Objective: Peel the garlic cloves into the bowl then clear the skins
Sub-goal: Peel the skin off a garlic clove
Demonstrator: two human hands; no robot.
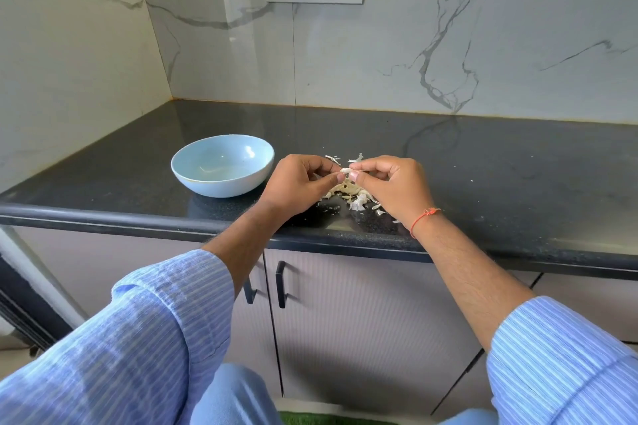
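Both hands, left hand (299,182) and right hand (390,182), pinch one garlic clove (346,171) between fingertips just right of the bowl (221,165), above the skins (355,198): peeling is underway, and next likely calls for stripping the skin and dropping the clove bowlward.

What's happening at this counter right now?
A person is peeling garlic. Both hands, the left hand and right hand, pinch one small garlic clove between their fingertips above a pile of loose skins on the dark countertop. The light blue bowl sits to the left; its contents are hard to make out.
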